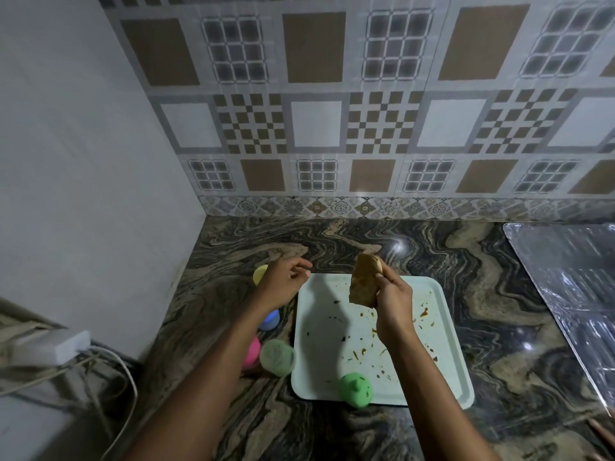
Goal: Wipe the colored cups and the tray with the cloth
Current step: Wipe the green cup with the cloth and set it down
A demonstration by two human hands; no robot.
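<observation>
Hands above stained rectangular tray (442, 331), right hand (394, 306) gripping limp brown cloth (362, 282), left hand (283, 282) loosely open, empty.

The counter (482, 314) looks like polished stone, dark with swirling tan veins, glossy enough to throw back bright light spots. Near its front edge lies the tray (446, 331), smooth pale plastic with a soft sheen, smeared with brown stains. The cloth (362, 284) is a matt, limp brown fabric. The cups look like smooth plastic: the yellow cup (260, 273), blue cup (270, 320) and pink cup (252, 354) at the counter's left edge, a pale green cup (277, 357), and a bright green cup (355, 390). A crinkled, shiny foil sheet (572, 287) covers the right edge. The wall tiles (316, 121) are smooth, faintly glossy ceramic.
</observation>
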